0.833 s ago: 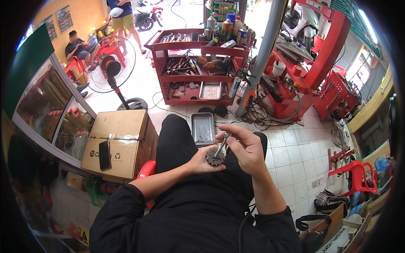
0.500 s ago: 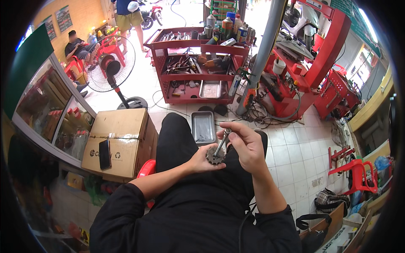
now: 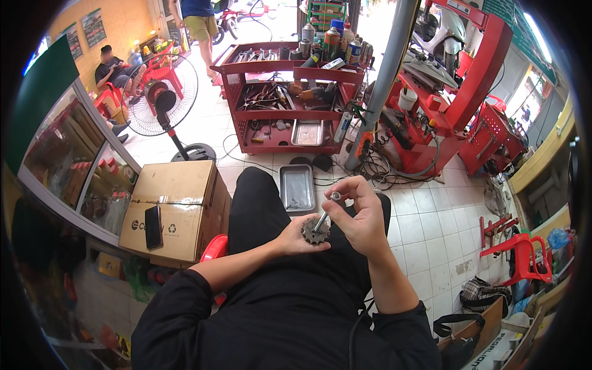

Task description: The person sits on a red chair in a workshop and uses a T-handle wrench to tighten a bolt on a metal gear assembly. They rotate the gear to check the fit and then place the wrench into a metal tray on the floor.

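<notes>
A small dark toothed sprocket [image 3: 314, 230] rests in my left hand [image 3: 296, 234], held over my lap. My right hand [image 3: 362, 217] grips a thin metal tool [image 3: 325, 213] whose lower end meets the middle of the sprocket; its silver top sticks up beside my thumb. Both forearms wear black sleeves, and I sit on a red stool [image 3: 214, 251]. A shallow metal tray [image 3: 296, 188] lies on the floor tiles just beyond my knees.
A cardboard box [image 3: 176, 209] with a black phone [image 3: 153, 227] on it stands at my left. Ahead are a red tool cart [image 3: 290, 92], a standing fan [image 3: 163, 98], a grey pillar [image 3: 382, 80], cables and red equipment [image 3: 456, 92]. People are at the far back.
My right hand has shifted slightly on the tool, tilting it more upright over the sprocket. The left hand stays put.
</notes>
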`<state>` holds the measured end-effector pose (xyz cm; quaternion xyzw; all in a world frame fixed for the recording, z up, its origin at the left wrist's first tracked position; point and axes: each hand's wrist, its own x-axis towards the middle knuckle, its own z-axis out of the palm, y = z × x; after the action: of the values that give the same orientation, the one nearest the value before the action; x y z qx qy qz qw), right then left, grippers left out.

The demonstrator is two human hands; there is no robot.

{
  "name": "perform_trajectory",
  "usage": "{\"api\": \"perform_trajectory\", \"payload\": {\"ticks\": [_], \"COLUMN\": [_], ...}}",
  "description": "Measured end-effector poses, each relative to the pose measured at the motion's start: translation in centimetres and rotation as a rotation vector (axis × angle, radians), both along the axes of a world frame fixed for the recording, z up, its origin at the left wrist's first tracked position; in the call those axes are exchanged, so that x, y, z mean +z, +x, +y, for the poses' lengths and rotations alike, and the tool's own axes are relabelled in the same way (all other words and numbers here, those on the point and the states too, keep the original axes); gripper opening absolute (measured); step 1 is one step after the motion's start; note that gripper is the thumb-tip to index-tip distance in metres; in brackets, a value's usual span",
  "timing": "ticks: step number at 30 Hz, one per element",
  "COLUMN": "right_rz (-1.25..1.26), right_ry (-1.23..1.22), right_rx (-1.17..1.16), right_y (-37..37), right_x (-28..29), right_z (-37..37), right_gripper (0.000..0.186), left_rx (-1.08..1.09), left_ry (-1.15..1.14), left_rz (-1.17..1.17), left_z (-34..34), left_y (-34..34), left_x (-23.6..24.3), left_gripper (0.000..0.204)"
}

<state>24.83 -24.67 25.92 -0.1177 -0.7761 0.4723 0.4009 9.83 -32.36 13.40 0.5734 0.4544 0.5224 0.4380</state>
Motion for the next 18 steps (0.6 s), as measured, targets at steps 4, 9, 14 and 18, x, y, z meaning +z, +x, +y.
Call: {"api": "perform_trajectory", "payload": {"ticks": [4, 9, 14, 18], "right_rz": [0.004, -0.038, -0.002, -0.029], "right_ry": [-0.206, -0.005, 0.005, -0.025], "right_rx": [0.053, -0.011, -0.003, 0.004], "right_y": [0.05, 0.26, 0.12, 0.31], "right_x": [0.88, 0.32, 1.15, 0.72], "right_z": [-0.70, -0.19, -0.62, -0.40], "right_gripper": [0.027, 0.027, 0.025, 0.025], "left_rx": [-0.002, -0.021, -0.006, 0.025], "left_ry": [-0.010, -0.009, -0.009, 0.038], "left_rz": [-0.044, 0.007, -0.028, -0.044], "left_z": [-0.10, -0.02, -0.22, -0.14], "left_y": [0.16, -0.09, -0.09, 0.07], "left_x": [0.10, 0.24, 0.44, 0.36], "left_gripper": [0.040, 0.041, 0.041, 0.041]}}
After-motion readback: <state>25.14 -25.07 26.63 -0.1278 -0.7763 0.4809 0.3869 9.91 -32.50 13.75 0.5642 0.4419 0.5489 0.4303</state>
